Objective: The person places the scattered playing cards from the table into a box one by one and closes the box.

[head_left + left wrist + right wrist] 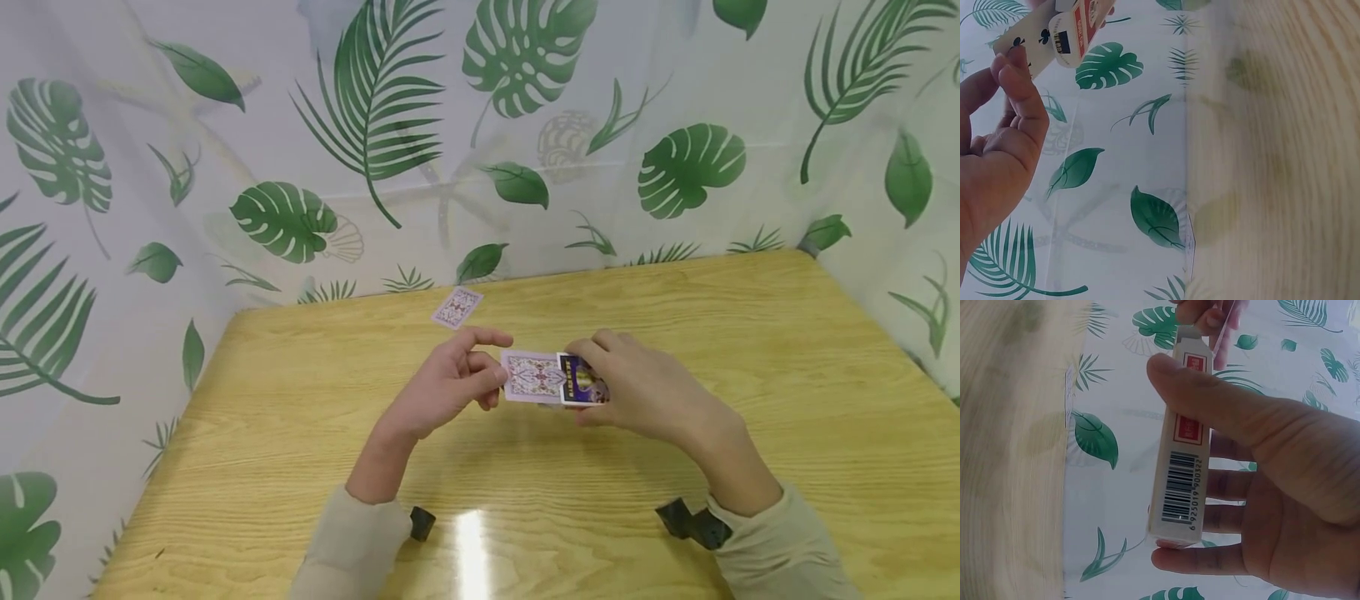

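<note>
Over the middle of the table, my right hand [660, 392] grips a playing card box [583, 382] by its sides. In the right wrist view a barcode shows on the narrow side of the box [1179, 487], with my thumb across a red label. A playing card [531, 377], patterned back up, sticks out of the box's left end. My left hand [448, 385] pinches that card's outer edge between thumb and curled fingers. From below, the left wrist view shows black clubs on the card's face [1036, 37].
Another playing card [457, 307] lies back up near the far edge of the wooden table [300, 467]. Leaf-printed cloth [450, 125] hangs behind the table and at its sides. Black wrist mounts [693, 523] sit at both sleeve cuffs.
</note>
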